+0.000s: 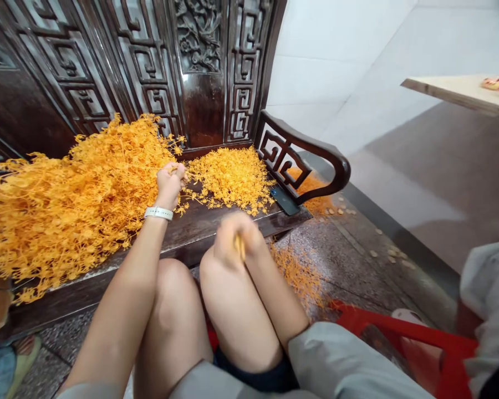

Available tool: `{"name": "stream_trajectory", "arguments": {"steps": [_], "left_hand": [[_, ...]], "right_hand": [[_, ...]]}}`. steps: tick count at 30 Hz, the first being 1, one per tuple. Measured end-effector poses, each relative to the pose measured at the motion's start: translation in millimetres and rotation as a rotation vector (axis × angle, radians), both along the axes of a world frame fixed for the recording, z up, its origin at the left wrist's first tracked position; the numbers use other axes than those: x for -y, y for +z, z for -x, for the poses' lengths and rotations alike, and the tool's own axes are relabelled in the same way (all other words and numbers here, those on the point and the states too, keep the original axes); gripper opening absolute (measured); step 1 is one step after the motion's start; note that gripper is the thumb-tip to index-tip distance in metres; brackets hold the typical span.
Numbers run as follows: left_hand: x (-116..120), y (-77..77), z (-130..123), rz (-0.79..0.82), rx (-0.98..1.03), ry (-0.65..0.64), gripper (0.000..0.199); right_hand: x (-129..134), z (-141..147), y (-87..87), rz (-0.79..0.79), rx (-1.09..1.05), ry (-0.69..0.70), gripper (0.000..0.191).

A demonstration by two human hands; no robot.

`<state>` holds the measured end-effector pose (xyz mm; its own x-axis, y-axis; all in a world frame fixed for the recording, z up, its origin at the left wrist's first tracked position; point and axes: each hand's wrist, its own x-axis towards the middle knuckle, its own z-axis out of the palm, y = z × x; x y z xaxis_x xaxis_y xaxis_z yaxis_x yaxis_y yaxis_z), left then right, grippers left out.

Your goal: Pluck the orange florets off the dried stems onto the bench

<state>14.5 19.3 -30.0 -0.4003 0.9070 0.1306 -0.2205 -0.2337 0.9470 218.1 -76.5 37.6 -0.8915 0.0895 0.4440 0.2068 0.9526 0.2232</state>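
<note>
My left hand (169, 183), with a white watch band (158, 213) on the wrist, pinches strands at the edge of a large heap of orange branching strands (66, 205), which look like dried cordyceps flowers. The heap covers the dark wooden bench (216, 233), and a smaller pile (230, 180) lies to its right. My right hand (238, 242) is blurred above my right knee (228, 299), its fingers closed on a short orange bunch (240, 247).
A dark phone (283, 200) lies near the carved bench arm (303, 155). Orange strands (297, 274) and tan slices (391, 257) litter the stone floor. A red plastic crate (403, 338) stands at lower right, beside a co-worker's grey sleeve (488, 293). Another person's sandalled foot (25, 357) shows at lower left.
</note>
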Motion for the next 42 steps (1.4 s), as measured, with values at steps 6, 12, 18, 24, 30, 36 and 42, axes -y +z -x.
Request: {"name": "stream_trajectory", "arguments": {"steps": [6, 12, 18, 24, 30, 36, 42], "left_hand": [[6, 8.8, -4, 0.036, 0.113, -0.023, 0.024], [17, 31.5, -8, -0.022, 0.330, -0.258, 0.009], [22, 55.1, -27, -0.047, 0.351, -0.227, 0.010], [19, 59.9, -28, -0.129, 0.389, -0.137, 0.017], [19, 56.6, -42, -0.077, 0.426, -0.245, 0.025], [31, 56.0, -46, 0.030, 0.247, -0.387, 0.041], [37, 45.6, -54, 0.010, -0.198, -0.535, 0.035]], "right_hand": [[-29, 4, -35.0, 1.799, -1.392, 0.043, 0.039], [-32, 11, -58.9, 2.111, -1.456, 0.007, 0.016], [-33, 23, -63.6, 1.873, -1.364, -0.134, 0.039], [-33, 28, -69.5, 1.662, -1.186, -0.118, 0.042], [-33, 35, -71.8, 1.604, -1.247, -0.080, 0.027], [-37, 26, -74.2, 1.562, -1.476, -0.138, 0.022], [-42, 11, -74.1, 1.472, -1.646, -0.198, 0.029]]}}
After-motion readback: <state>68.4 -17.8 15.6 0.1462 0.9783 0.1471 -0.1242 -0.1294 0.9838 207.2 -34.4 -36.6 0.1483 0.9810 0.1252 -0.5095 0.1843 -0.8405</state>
